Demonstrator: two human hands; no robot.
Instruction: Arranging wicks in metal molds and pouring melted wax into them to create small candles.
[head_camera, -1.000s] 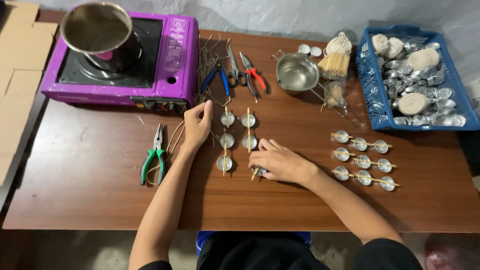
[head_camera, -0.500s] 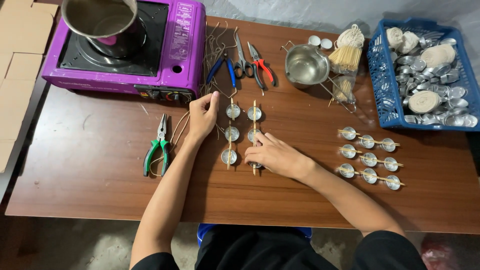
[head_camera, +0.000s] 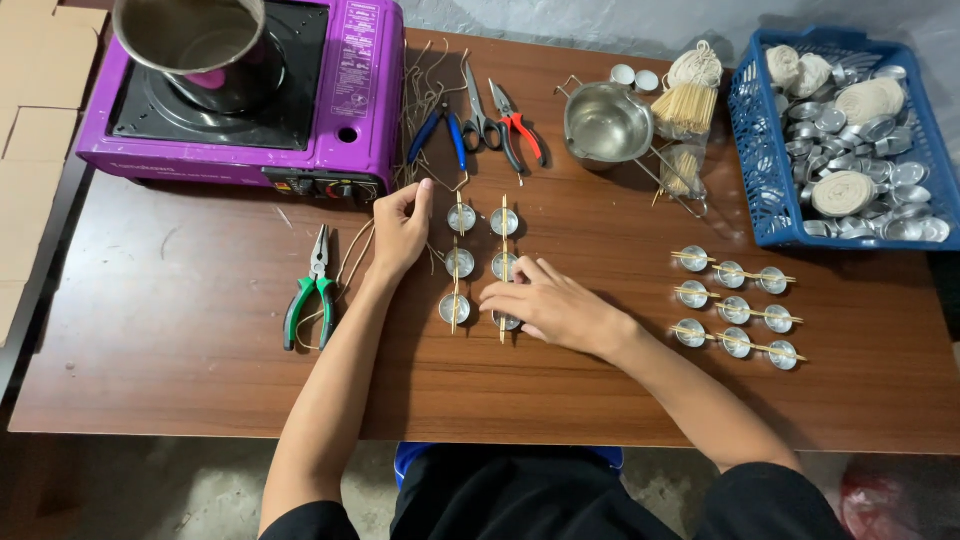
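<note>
The left hand (head_camera: 400, 228) is reaching forward, its fingers curled and pinched together at the tips beside the top of the left stick (head_camera: 456, 262); whether it is actually gripping a wick there, I cannot tell. The right hand (head_camera: 545, 303) is lying flat and open, palm down, fingers spread over the near end of the right stick (head_camera: 504, 262), pressing rather than gripping.

Between the hands are sitting six small metal cups (head_camera: 461, 263) in two columns of three, one stick laid along each column, in the middle of the tabletop (head_camera: 200, 390). To the right, well apart, nine more cups (head_camera: 733, 307) are lying in three rows of three, each row under its own stick.

Green pliers (head_camera: 308, 300) are resting just left of the left forearm. Along the far edge are standing a purple stove (head_camera: 340, 120) carrying a pot (head_camera: 190, 35), three more hand tools (head_camera: 480, 125), a steel bowl (head_camera: 607, 125) and a blue basket (head_camera: 745, 140). The near strip of tabletop is lying bare.
</note>
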